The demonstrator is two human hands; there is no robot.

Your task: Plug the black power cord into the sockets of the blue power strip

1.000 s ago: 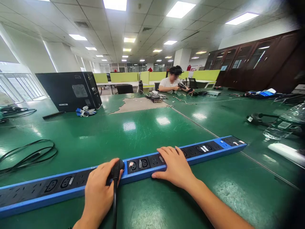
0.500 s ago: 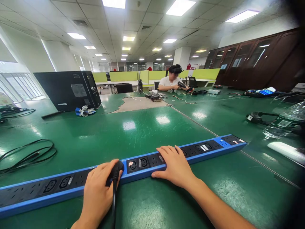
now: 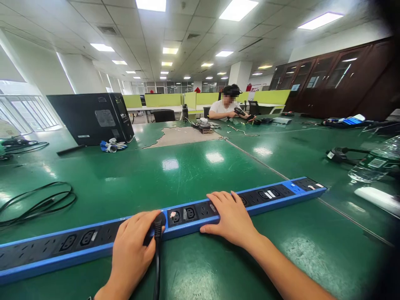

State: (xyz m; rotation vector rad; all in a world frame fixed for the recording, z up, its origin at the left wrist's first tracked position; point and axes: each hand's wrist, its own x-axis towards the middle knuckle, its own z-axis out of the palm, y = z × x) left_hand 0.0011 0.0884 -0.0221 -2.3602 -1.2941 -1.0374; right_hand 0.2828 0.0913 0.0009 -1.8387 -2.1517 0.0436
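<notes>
A long blue and black power strip (image 3: 204,210) lies on the green table (image 3: 140,175), slanting from the near left edge of the view to the middle right. The left hand (image 3: 133,246) is curled over the strip beside a black plug (image 3: 160,220), its index finger touching the plug's side; I cannot tell whether it pinches the plug. A thick black cord (image 3: 157,266) runs from the plug down toward the near edge. The right hand (image 3: 233,218) clasps the strip farther right, fingers spread over the sockets and thumb against the near side. A looped thin black cable (image 3: 40,204) lies at left, behind the strip. Farther back stand a black computer tower (image 3: 90,118), with blue and white gloves (image 3: 113,145) in front of it, and, at right, a clear bottle (image 3: 373,162). Across the table, a person in a white top (image 3: 218,109) holds a dark tool (image 3: 239,111)
</notes>
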